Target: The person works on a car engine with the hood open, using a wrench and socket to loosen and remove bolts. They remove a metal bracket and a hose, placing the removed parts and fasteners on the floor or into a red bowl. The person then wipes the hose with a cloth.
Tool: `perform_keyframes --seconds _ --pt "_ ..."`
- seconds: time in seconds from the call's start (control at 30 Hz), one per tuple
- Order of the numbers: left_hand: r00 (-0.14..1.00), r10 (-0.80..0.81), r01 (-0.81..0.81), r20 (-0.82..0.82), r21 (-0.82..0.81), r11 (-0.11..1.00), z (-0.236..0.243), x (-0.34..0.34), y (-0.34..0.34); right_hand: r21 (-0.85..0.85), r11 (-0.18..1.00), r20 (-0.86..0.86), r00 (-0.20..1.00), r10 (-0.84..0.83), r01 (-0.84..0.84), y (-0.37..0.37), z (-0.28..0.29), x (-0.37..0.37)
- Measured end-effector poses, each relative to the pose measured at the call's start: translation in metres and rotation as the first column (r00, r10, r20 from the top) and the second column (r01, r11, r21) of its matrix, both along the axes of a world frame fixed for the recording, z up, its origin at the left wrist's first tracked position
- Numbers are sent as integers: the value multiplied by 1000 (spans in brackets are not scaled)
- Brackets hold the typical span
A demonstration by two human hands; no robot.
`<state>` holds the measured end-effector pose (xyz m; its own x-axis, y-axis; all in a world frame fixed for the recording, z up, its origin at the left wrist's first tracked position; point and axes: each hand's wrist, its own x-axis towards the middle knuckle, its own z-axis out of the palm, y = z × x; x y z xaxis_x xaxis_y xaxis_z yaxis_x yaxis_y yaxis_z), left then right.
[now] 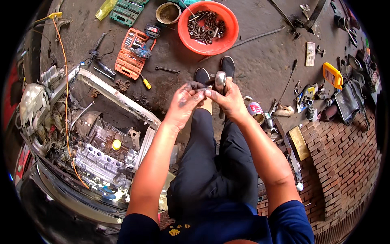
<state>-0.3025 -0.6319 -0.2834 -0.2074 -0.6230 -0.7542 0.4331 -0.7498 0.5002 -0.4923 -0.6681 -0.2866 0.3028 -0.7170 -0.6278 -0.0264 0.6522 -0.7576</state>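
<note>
Grip of left hand [187, 101] pinches a small metal piece [209, 87] beside the right thumb, right hand [230, 99] grasps a round silver part [219, 80], both over floor [170, 53], past right edge of car frame [113, 92].

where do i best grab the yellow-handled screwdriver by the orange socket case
Likely grip the screwdriver by its yellow handle, from the near side: that thicker end lies nearer, while the thin shaft points away toward the orange case.
</note>
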Motion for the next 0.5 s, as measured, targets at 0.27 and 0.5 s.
perform_keyframes --seconds 0.27,0.5 --pt "932 318 -346 174 169 923 -67 16 -1 122 979 -229 965 -131 162 -34 -99 15" --pt "892 232 -360 389 297 884 -89 53 58 204 859 -426 833 -354 469 -78 -172 -3"
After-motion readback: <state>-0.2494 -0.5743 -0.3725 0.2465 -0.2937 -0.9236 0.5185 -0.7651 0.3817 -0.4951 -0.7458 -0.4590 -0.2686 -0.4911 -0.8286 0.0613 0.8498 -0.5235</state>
